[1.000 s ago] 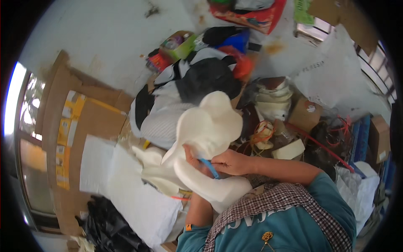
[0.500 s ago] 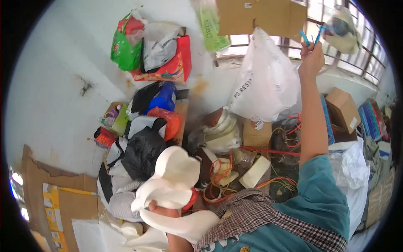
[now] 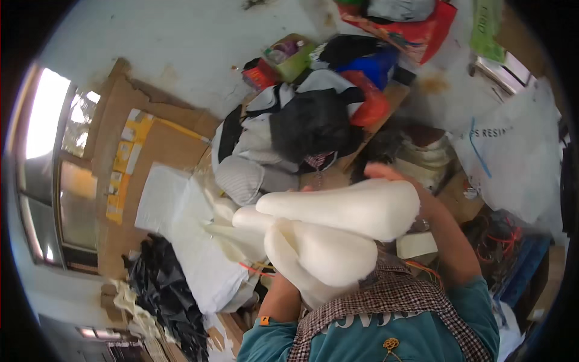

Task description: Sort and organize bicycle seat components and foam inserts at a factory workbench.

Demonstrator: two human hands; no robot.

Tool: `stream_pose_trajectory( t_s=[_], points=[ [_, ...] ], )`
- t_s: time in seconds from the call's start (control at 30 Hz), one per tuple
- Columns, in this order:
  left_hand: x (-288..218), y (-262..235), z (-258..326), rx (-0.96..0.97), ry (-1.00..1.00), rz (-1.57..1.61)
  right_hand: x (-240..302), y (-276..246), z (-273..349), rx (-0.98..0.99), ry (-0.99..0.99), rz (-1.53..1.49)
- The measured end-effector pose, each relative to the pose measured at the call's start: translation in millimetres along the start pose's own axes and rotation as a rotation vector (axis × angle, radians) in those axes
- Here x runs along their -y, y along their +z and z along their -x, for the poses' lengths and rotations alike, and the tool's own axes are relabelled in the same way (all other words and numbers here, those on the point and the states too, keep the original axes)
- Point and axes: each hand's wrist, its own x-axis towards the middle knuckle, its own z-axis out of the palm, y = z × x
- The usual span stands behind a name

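A smooth, matte white moulded form point(image 3: 338, 232) with three rounded lobes rests against the person's chest. The right hand point(image 3: 392, 176) cups its far end, fingers curled behind. The left hand point(image 3: 288, 283) supports it underneath, its grip hidden.

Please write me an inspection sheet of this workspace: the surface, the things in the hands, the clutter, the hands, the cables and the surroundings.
Surface: hidden under piled things; no bare part seen.
Things in work: white foam shapes, several stacked together, held above the lap.
Clutter: pile of clothes, black bag, white sheets, red bag, white plastic bag.
Hands: right hand grips the far end of the top foam shape; left hand supports the stack from below, mostly hidden.
Cables: orange cables on the right, tangled.
Surroundings: flattened cardboard against a pale wall; window on the left.
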Motion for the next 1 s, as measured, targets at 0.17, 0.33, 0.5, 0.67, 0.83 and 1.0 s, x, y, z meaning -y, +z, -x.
stream_pose_trajectory(
  t_s=[0.17, 0.33, 0.5, 0.67, 0.83, 1.0],
  points=[
    [-43.6, -2.7, 53.8, 0.019, 0.045, 0.036, -9.0, 41.1, -22.1, -0.24, -0.623, 0.733],
    [-70.7, 3.6, 80.5, 0.071, 0.076, 0.004, 7.5, 81.0, -30.1, -0.378, -0.846, 1.088],
    [-107.7, -20.6, 104.8, 0.085, 0.316, -0.094, 2.2, 130.5, -31.0, -0.351, -0.97, 1.233],
    [-140.9, -43.8, 125.5, 0.255, 0.32, -0.047, -2.4, 184.0, -34.5, -0.357, -1.075, 1.237],
    [-149.2, -51.3, 136.2, 0.465, 0.246, 0.15, 5.6, 230.1, -37.3, -0.562, -0.702, 0.866],
    [-142.2, -44.7, 132.5, 0.323, 0.286, 0.065, -13.4, 279.6, -30.3, -0.684, -0.297, 0.268]
  ],
)
